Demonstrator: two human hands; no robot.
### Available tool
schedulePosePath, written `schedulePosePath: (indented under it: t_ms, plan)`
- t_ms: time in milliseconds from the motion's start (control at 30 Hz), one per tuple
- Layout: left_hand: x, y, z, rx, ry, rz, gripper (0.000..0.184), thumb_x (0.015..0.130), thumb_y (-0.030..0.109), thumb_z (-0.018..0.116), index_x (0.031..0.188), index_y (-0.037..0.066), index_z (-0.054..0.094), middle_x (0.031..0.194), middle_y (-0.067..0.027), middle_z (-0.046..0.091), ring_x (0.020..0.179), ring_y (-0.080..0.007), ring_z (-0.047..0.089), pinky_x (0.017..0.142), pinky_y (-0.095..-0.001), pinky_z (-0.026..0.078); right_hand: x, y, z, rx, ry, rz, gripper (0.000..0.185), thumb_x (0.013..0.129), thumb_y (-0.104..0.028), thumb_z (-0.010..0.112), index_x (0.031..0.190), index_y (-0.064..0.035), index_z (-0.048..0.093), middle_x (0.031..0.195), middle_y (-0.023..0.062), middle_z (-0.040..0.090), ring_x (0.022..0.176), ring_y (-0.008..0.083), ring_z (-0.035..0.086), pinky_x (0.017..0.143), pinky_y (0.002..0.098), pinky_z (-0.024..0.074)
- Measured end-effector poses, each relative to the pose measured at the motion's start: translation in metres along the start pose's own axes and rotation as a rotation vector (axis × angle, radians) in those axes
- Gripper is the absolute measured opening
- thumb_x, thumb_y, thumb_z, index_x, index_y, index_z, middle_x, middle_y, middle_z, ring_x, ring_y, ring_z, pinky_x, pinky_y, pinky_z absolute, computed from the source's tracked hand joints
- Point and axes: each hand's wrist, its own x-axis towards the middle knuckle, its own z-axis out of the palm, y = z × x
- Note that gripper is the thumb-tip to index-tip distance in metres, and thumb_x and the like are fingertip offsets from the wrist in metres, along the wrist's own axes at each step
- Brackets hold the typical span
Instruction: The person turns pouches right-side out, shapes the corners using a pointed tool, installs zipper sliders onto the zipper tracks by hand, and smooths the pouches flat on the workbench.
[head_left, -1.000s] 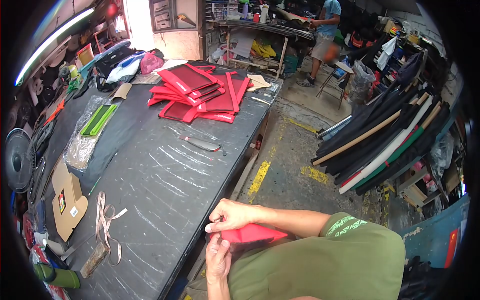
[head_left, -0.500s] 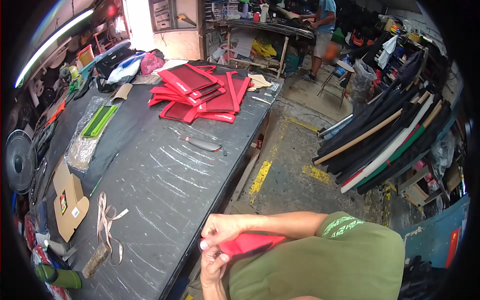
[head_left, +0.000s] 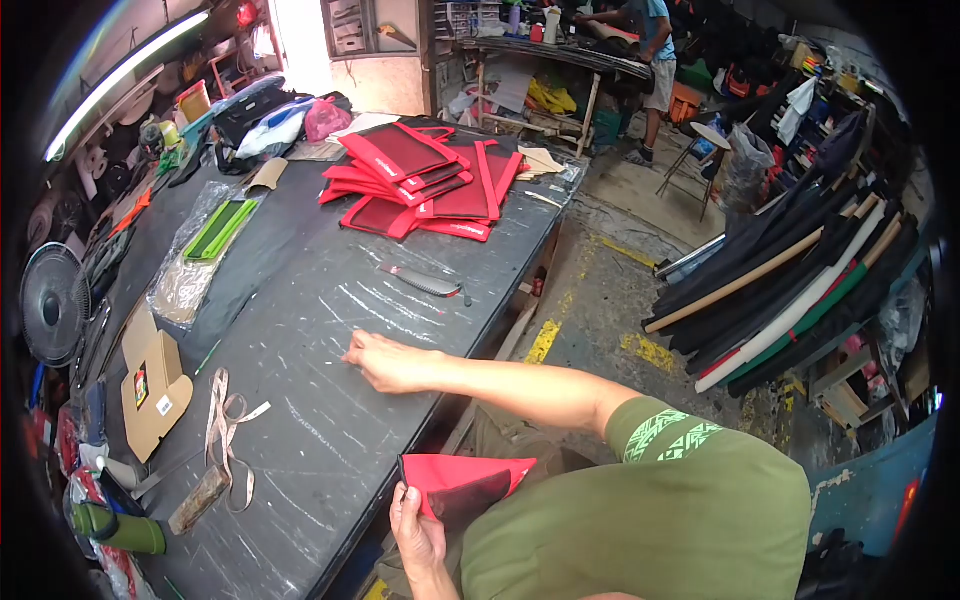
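My left hand (head_left: 420, 532), low in the view beside the table's near edge, grips a red fabric piece (head_left: 432, 474) with a dark mesh panel by its corner. My right hand (head_left: 388, 364) is over the dark tabletop (head_left: 300, 330), its fingertips pinched together; what is between them, if anything, is too small to make out. Above it on the table lies a grey and red cutter-like tool (head_left: 425, 283). Farther back sits a pile of red pouches with dark mesh (head_left: 400, 155).
On the left are a tape measure (head_left: 222, 425), a worn block (head_left: 200, 500), an opened cardboard box (head_left: 155, 390), a green piece (head_left: 220, 230) and a fan (head_left: 55, 303). Fabric rolls (head_left: 770, 290) lean at right. Another person (head_left: 655, 60) stands at a back bench.
My right hand has left the red piece and moved up and out over the table. My left hand still holds the piece, which now hangs more spread out. The view has shifted slightly.
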Motion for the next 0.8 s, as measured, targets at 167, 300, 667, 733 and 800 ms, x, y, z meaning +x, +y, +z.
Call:
schedulePosePath:
  t_ms: [167,300,667,733,800]
  plan:
    - [-0.002,-0.004,0.0,-0.04,0.03,0.006,0.017,0.1,0.016,0.066,0.112,0.004,0.062,0.111,-0.006,0.069,0.105,-0.017,0.065,0.1,-0.0339,0.049,0.011,0.011,0.0,-0.03,0.029,0.017,0.04,0.086,-0.004,0.06,0.126,0.0004,0.065,0.124,0.0199,0.056,0.121,0.0383,0.055,0.104,0.0463,0.0478]
    - [-0.003,-0.006,-0.001,-0.051,0.024,-0.007,0.028,0.101,0.013,0.064,0.125,-0.001,0.058,0.118,-0.0103,0.068,0.112,-0.0202,0.065,0.103,-0.0371,0.049,0.007,0.003,-0.036,-0.14,-0.039,-0.086,0.027,0.088,-0.011,0.065,0.112,-0.0019,0.073,0.113,0.0201,0.065,0.115,0.0368,0.061,0.101,0.0452,0.0503]
    - [-0.009,-0.017,-0.002,-0.022,-0.007,-0.103,0.025,0.102,0.016,0.067,0.122,0.002,0.063,0.119,-0.0034,0.067,0.112,-0.0098,0.061,0.1,-0.0279,0.047,-0.072,-0.207,-0.259,0.041,0.141,-0.858,0.022,0.099,-0.022,0.066,0.101,-0.0028,0.076,0.109,0.0065,0.073,0.092,0.015,0.068,0.084,0.0327,0.0548]
    - [-0.014,-0.027,-0.004,-0.012,0.02,-0.116,0.022,0.102,0.017,0.066,0.12,0.003,0.064,0.117,-0.0018,0.067,0.11,-0.0089,0.06,0.099,-0.0272,0.046,-0.084,-0.202,-0.258,0.057,0.163,-0.872,0.022,0.099,-0.022,0.066,0.101,-0.0028,0.076,0.109,0.0067,0.072,0.093,0.0156,0.068,0.084,0.0332,0.0547]
    - [-0.011,-0.029,-0.005,0.024,-0.019,-0.136,0.017,0.103,0.018,0.065,0.115,0.006,0.066,0.112,0.0014,0.066,0.106,-0.0072,0.059,0.098,-0.0258,0.045,-0.09,-0.194,-0.257,0.066,0.188,-0.873,0.022,0.099,-0.022,0.066,0.102,-0.0028,0.076,0.109,0.0068,0.072,0.094,0.0163,0.068,0.085,0.0337,0.0546]
